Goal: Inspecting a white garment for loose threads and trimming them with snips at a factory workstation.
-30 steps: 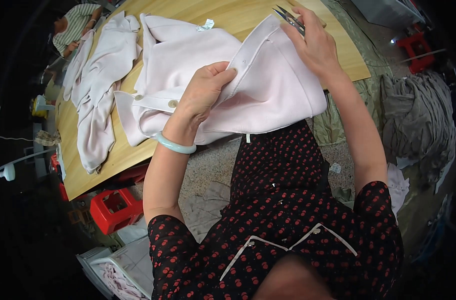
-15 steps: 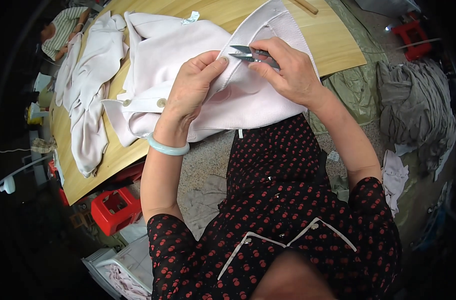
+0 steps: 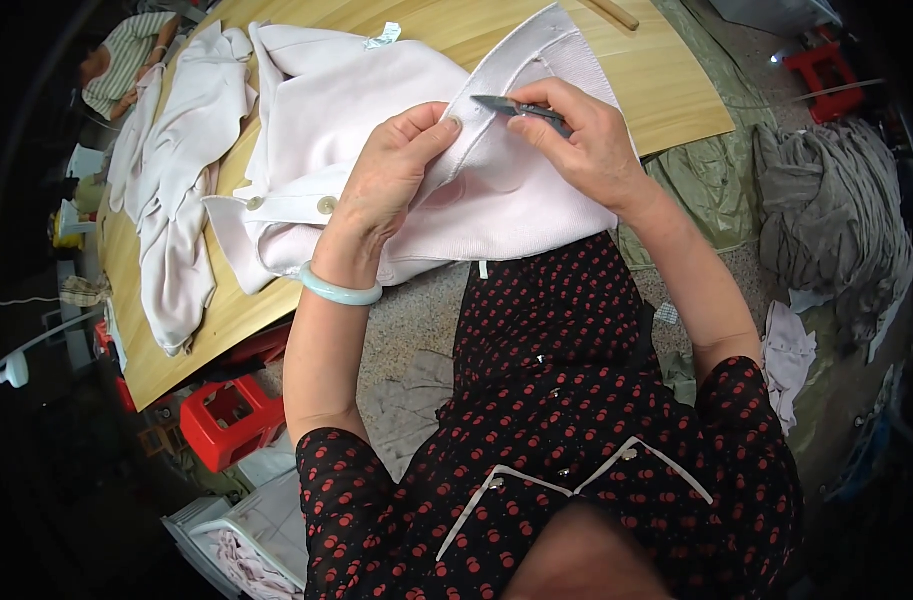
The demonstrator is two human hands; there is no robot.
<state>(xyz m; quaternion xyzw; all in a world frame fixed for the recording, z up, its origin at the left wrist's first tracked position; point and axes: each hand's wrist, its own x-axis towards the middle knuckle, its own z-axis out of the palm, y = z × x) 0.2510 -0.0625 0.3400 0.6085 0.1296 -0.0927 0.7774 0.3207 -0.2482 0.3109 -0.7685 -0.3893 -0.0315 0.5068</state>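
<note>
A pale pink knit cardigan (image 3: 367, 95) lies over the table edge, its near part raised between my hands. My left hand (image 3: 397, 155) pinches the ribbed button band, thumb on top, and wears a pale green bangle (image 3: 339, 288) at the wrist. Small dark-handled thread snips (image 3: 527, 110) sit in my right hand (image 3: 587, 140), their blades pressed together and pointing left at the band, just right of my left thumb. Two round buttons, one of them a beige button (image 3: 327, 205), show on the other band below my left wrist.
Another pale pink garment (image 3: 187, 180) lies on the wooden table (image 3: 687, 90) at the left. A person in a striped top (image 3: 127, 65) is at the far left. Red stools (image 3: 232, 420) stand on the floor, and grey cloth (image 3: 837, 200) is heaped at the right.
The snips' blades have closed from spread to together. Both hands and the held band have shifted very slightly to the right.
</note>
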